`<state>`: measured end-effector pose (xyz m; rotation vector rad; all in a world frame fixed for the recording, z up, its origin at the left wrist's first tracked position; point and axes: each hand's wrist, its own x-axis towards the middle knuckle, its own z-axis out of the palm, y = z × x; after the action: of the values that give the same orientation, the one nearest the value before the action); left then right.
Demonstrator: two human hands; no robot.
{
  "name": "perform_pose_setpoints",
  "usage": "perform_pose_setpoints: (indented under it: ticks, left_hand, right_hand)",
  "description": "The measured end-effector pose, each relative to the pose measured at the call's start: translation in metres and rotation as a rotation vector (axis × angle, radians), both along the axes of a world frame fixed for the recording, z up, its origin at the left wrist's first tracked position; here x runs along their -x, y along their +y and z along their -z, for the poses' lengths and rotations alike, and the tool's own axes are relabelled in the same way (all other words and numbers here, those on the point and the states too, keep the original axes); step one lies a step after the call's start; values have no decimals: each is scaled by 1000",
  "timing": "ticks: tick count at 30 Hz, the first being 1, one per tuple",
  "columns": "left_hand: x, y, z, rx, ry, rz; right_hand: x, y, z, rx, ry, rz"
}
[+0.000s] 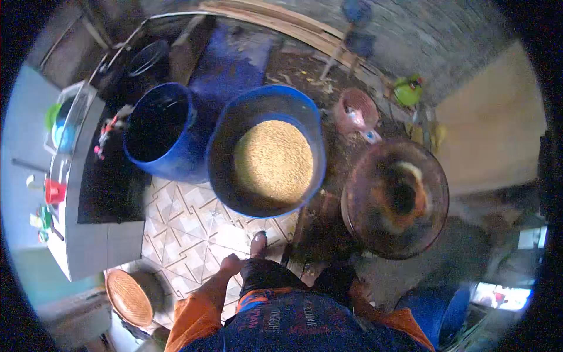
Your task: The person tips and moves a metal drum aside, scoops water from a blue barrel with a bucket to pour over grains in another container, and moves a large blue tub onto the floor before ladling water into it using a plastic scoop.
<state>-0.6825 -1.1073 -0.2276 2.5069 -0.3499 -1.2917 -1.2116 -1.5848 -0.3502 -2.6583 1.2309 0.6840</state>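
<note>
My left hand (233, 265) hangs beside my left thigh, small in view, with its fingers curled together and nothing showing in them. By my right thigh, my right hand (359, 290) is dark and blurred, and its fingers cannot be made out. In front of me stands a large blue drum (216, 186), open at the top. Pale yellow grains or beans (277, 161) lie inside it. Neither hand touches the drum.
A second blue barrel (190, 138) leans at the left. To the right is a wide round metal basin (352, 220), stained inside. Behind it lies a pink basket (359, 105). A woven basket (128, 298) sits lower left, beside a tiled counter (108, 249).
</note>
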Motion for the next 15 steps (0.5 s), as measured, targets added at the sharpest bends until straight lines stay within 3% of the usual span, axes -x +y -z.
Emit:
perform_pose_setpoints:
  ticks: [1,2,4,7,9,11,13,15]
  left_hand:
    - [0,11,-1,38,-12,-135]
    - [-2,21,13,62,10,-245]
    - [-22,27,-13,76,73,-248]
    - [-27,59,-12,109,65,-296]
    - [-21,83,6,106,75,-372]
    - [-16,113,42,-6,149,-161]
    - [-21,131,16,-56,181,-285]
    - [-12,152,12,3,267,-376]
  right_hand:
    - [9,9,-6,46,-125,-245]
    - [-68,30,-55,-69,112,420]
    - [-153,50,-113,-139,112,561]
    - [-233,72,-163,-221,45,666]
    - [-273,79,-182,-131,83,484]
    - [-306,87,-185,14,140,180]
    - [-333,97,-186,158,187,-116]
    - [-330,73,-124,245,250,-103]
